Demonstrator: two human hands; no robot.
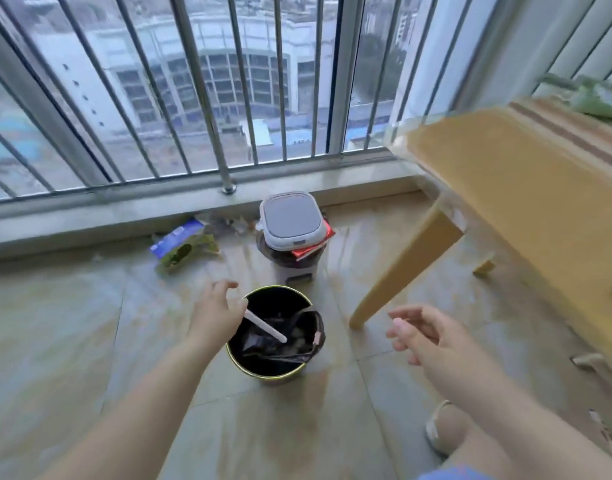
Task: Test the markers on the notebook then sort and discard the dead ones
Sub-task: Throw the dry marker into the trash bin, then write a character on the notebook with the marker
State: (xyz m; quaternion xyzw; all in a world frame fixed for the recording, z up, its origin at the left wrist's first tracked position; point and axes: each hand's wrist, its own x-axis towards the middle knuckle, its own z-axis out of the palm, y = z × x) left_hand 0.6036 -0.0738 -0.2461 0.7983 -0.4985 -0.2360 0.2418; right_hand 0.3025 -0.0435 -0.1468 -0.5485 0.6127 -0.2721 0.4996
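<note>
Head view: marker point(265, 326) grip unclear, bin point(263, 370) contents murky

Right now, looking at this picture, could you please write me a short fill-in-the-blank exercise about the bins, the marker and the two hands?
1. The white marker is over the open round black bin, just below the ____ hand.
2. The small white bin with a grey lid stands ____ the black bin and the window railing.
3. The right hand holds ____.
4. The yellow wooden table is on the person's ____ side.

Missing words: left; between; nothing; right
</note>
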